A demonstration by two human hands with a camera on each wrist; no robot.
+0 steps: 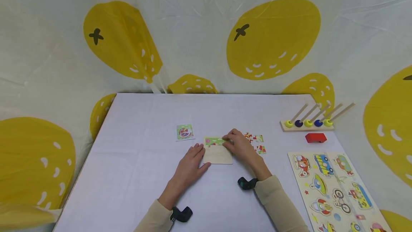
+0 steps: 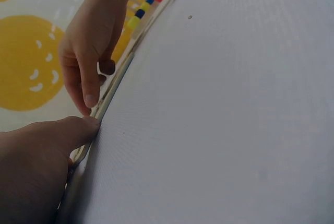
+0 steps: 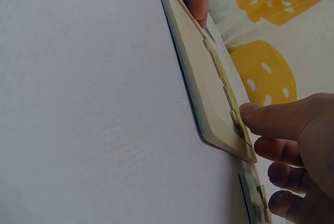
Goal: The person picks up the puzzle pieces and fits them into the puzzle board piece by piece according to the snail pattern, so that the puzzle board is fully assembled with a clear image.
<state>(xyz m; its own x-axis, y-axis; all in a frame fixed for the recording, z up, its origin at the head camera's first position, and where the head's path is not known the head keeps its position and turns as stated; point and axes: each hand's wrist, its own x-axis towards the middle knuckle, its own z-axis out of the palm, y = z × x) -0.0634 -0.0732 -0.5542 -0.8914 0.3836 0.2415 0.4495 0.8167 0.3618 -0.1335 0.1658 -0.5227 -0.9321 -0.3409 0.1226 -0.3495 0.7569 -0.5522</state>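
A small wooden puzzle board (image 1: 218, 155) lies flat in the middle of the table, with a green strip of puzzle pieces (image 1: 212, 141) along its far edge and bare wood below. My left hand (image 1: 190, 164) rests at the board's left edge, fingers extended and thumb by the near left corner. My right hand (image 1: 240, 146) is over the far right corner; its thumb and index finger pinch a puzzle piece at the strip's right end, mostly hidden by the fingers. Loose puzzle pieces (image 1: 259, 138) lie right of that hand, partly covered by it.
A small picture puzzle (image 1: 185, 132) lies behind and left of the board. At the right stand a pegged rack (image 1: 289, 129) with yellow and blue beads, a red block (image 1: 315, 138) and a large vehicle puzzle board (image 1: 317, 196). The table's far edge (image 1: 212, 94) meets a patterned curtain.
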